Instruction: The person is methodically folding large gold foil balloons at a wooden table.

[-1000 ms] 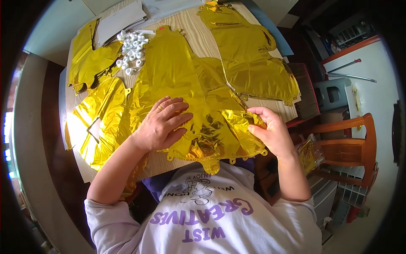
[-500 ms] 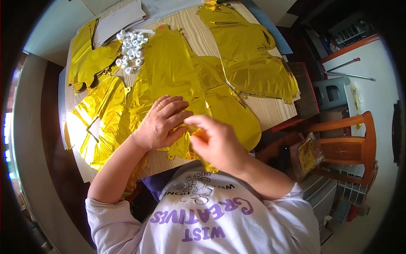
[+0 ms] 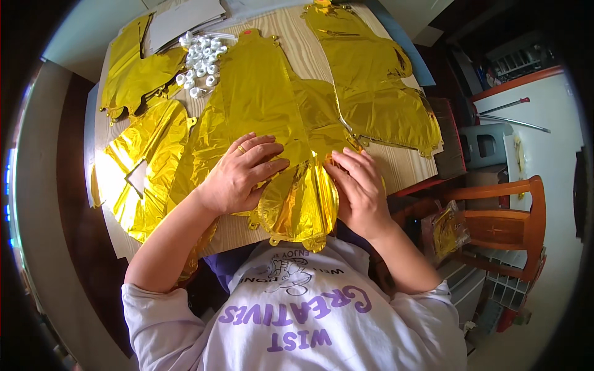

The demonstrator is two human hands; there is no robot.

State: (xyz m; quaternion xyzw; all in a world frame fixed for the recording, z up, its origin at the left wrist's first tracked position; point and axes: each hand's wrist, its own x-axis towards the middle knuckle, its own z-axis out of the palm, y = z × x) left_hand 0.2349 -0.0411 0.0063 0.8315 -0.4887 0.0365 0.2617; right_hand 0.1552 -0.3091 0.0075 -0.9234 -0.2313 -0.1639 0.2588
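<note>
A large flat gold foil balloon (image 3: 253,93) lies over the middle of the table, its near end folded into a shiny rounded flap (image 3: 300,207) that hangs past the front edge. My left hand (image 3: 244,170) rests on the foil left of this flap, palm down, fingers laid out over it. At the flap's right side, my right hand (image 3: 359,191) has its bent fingers gripping the foil edge; its thumb is partly hidden. Foil also covers the fingertips of neither hand fully, but the undersides are out of sight.
More flat gold foil balloons lie at the left (image 3: 148,167), far left (image 3: 133,68) and right (image 3: 365,68). Several white ribbon rolls (image 3: 201,62) and grey-white sheets (image 3: 189,21) sit at the back. A wooden chair (image 3: 501,226) with a bagged gold item (image 3: 447,232) stands at right.
My right hand has moved right and come down beside the foil. The near flap now lies spread between my hands. My left hand has hardly moved.
</note>
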